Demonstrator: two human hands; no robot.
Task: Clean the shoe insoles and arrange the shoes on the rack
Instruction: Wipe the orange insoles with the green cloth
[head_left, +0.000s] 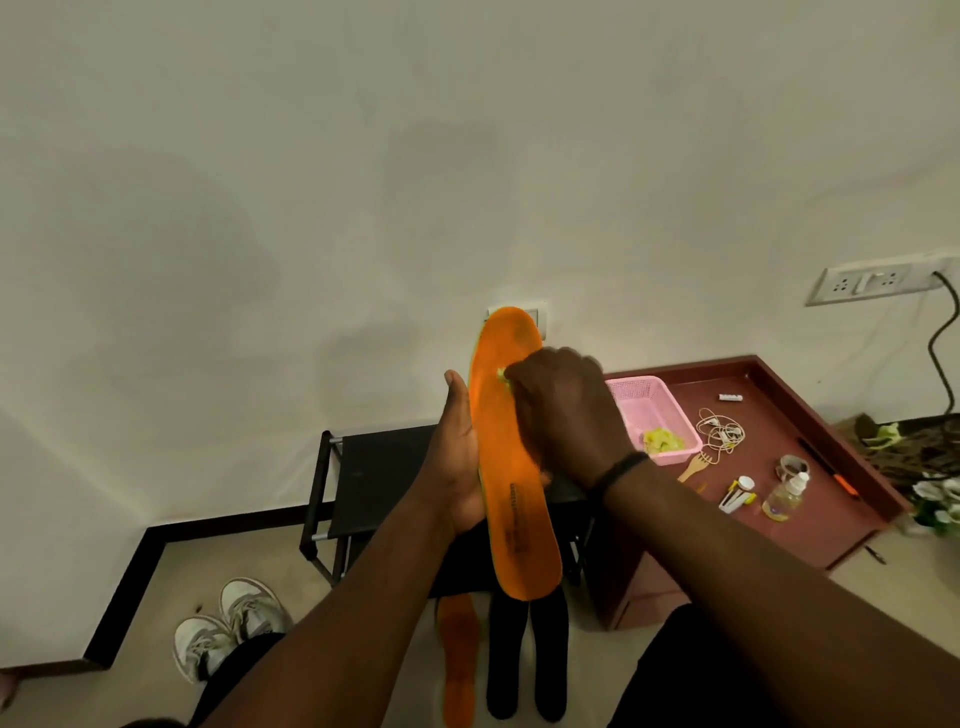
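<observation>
Both hands are raised before the wall. An orange insole (511, 457) is held upright, toe up, by the left hand (457, 457), whose palm lies behind its left edge with the thumb straight along that edge. The right hand (563, 410) is curled round a small yellow-green cloth (503, 374), only a scrap of which shows at the fingertips, and the cloth is pressed against the upper face of the insole. A dark band (621, 467) is worn on the right wrist.

A black rack (363, 483) stands against a plain pale wall (363, 182), on a beige floor (363, 623) edged by a black skirting. Just to the right of the rack, a maroon bench (831, 499) with a raised rim carries a pink basket (649, 410) with a yellow-green rag in it, a tangle of cord (719, 431), a wooden fork (696, 465) and a small clear bottle (784, 496). A socket plate (862, 283) is fixed to the wall above the bench.

The insole is bright orange with a thin green edge, a darker smudge near the toe and a line of dark print along the heel half. A 2nd orange insole (457, 660) lies flat on the floor, beside 2 black shoes (524, 654). 2 white sneakers (228, 634) sit on the floor to the left.
</observation>
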